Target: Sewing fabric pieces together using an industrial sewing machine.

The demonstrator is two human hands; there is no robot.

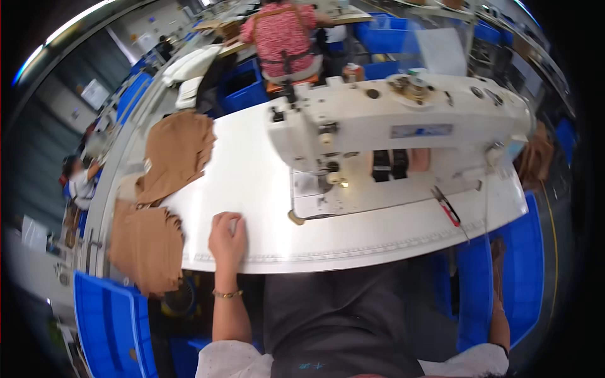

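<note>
Fabric pieces (176, 154) of tan colour lie in a loose pile at the left end of the white counter (252, 183), and a second pile (146, 242) hangs over its left edge, nearer to the person. The left hand (227, 238) rests flat on the counter close to the front edge, its grip released and holding nothing; the piles lie to its left, the upper one further away and running lengthwise away from the person. This hand is clearly the nearer one. The right hand (498, 252) is down beside the blue bin (535, 277) at the right, well apart from the fabric, and I cannot tell if its grip is closed, because the hand is dark and blurred. The sewing machine (391, 126) stands to the right of the left hand, and its needle area is too small to make out.
</note>
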